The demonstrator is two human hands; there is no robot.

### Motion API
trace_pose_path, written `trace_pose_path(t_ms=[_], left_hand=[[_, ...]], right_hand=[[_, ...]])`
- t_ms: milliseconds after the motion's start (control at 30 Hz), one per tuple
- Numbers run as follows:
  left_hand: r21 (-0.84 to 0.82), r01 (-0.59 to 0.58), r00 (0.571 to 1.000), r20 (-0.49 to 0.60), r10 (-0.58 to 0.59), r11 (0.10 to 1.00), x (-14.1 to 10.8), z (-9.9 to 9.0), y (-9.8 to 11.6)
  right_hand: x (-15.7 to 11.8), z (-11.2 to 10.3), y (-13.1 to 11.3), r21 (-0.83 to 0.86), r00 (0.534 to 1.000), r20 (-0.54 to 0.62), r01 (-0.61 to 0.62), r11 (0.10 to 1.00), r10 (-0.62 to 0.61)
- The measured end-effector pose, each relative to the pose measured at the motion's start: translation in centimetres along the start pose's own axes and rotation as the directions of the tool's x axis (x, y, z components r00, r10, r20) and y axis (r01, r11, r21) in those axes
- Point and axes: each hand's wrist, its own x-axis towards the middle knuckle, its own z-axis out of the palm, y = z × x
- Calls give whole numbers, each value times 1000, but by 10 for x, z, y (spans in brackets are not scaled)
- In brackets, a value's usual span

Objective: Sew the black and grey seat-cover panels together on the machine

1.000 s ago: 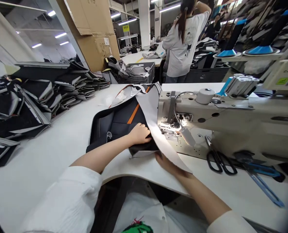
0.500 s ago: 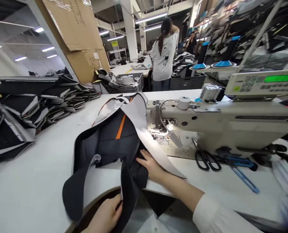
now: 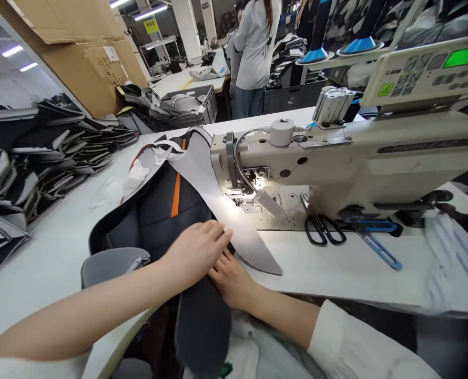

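Note:
A black padded seat cover (image 3: 155, 221) with an orange stripe and a light grey flap lies on the table, left of the sewing machine (image 3: 336, 168). The grey flap (image 3: 234, 231) runs along the machine's lit needle area. My left hand (image 3: 198, 247) reaches across and has its fingers bent down on the cover's near edge, gripping it. Close against it, my right hand (image 3: 234, 279) pinches the same edge, its fingertips partly hidden. Below both hands a dark flap (image 3: 204, 326) of the cover hangs over the table's front edge.
Black-handled scissors (image 3: 323, 229) and a blue tool (image 3: 378, 245) lie right of the needle. Stacked black and grey pieces (image 3: 56, 152) line the left side. A striped cloth (image 3: 450, 258) lies at the right edge. A person in a white shirt (image 3: 255, 47) stands behind the table.
My left hand has left the lower flap and come up across the cover beside my right hand. The near flap now hangs down. The view has tilted downward.

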Motion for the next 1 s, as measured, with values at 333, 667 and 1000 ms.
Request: trace_pose_path(t_ms=[333, 667, 1000], left_hand=[[50, -389, 918, -68, 392, 920, 54, 102, -12], [-200, -392, 920, -100, 380, 898, 47, 89, -39], [-102, -168, 986, -36, 165, 980, 25, 97, -24]], right_hand=[[-8, 19, -23, -236, 980, -194, -91, 968, 45], [-15, 24, -27, -231, 969, -238, -121, 965, 64], [-26, 13, -17, -235, 974, -226, -39, 971, -16]])
